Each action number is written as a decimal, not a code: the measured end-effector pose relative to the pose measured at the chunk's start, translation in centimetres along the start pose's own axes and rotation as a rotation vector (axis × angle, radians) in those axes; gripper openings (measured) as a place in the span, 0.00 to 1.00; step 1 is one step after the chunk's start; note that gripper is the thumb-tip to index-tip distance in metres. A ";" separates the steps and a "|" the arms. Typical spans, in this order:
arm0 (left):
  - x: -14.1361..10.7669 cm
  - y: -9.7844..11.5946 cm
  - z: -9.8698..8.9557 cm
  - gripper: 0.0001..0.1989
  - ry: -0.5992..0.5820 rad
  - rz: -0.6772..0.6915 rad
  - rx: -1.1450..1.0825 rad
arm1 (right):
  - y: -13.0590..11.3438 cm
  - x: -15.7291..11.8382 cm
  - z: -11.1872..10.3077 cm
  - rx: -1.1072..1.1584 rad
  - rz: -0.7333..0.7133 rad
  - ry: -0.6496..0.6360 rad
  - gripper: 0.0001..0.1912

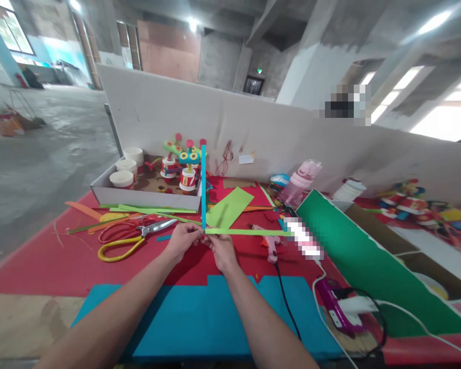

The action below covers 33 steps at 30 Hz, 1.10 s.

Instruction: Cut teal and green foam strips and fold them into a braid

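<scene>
My left hand point(184, 239) and my right hand point(222, 249) meet over the red table covering, fingers closed at the corner where two paper strips join. The blue strip point(203, 184) stretches up and away from that corner, and the green strip point(249, 232) runs out to the right. My left fingertips pinch the corner by the blue strip's lower end; my right fingertips hold it from below, by the green strip's left end. Beyond the hands lies a light green paper sheet point(232, 207). A pink glue gun point(271, 246) rests right of my right hand.
Yellow-handled scissors point(123, 249) lie at left. Behind them, a white tray point(146, 197) holds paper cups and cup figures. Blue sheets point(176, 323) cover the near edge. At right are a green panel point(369, 271), a purple power strip point(340, 307), cables and a pink bottle point(301, 179).
</scene>
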State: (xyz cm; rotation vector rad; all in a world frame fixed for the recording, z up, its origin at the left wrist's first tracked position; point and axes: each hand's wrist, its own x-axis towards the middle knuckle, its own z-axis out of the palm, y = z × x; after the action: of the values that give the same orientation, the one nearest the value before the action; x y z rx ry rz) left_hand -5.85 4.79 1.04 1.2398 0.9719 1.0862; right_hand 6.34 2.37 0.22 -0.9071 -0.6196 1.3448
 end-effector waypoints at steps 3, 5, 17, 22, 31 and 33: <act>0.0 -0.1 -0.1 0.09 -0.016 0.000 0.011 | 0.0 0.0 -0.1 -0.032 0.004 0.019 0.13; 0.0 0.0 0.0 0.10 -0.021 0.002 0.011 | 0.0 0.1 -0.3 -0.102 -0.011 0.006 0.13; -0.4 0.4 0.4 0.12 -0.032 0.006 -0.040 | -0.2 0.0 -0.4 -0.153 -0.112 0.063 0.13; -0.4 0.6 0.4 0.12 0.062 0.013 -0.011 | -0.2 0.3 -0.6 -0.119 -0.043 0.024 0.16; -0.6 1.1 0.3 0.11 0.079 -0.017 0.031 | -0.4 0.2 -0.6 -0.199 -0.041 0.034 0.16; -0.5 1.0 0.2 0.11 0.088 -0.018 0.032 | -0.4 0.2 -0.7 -0.201 -0.034 0.028 0.16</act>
State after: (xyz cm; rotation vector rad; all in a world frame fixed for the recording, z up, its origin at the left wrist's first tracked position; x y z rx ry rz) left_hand -5.84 4.24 2.05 1.2153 1.0693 1.1224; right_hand 7.16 2.45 0.21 -1.0714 -0.7547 1.2527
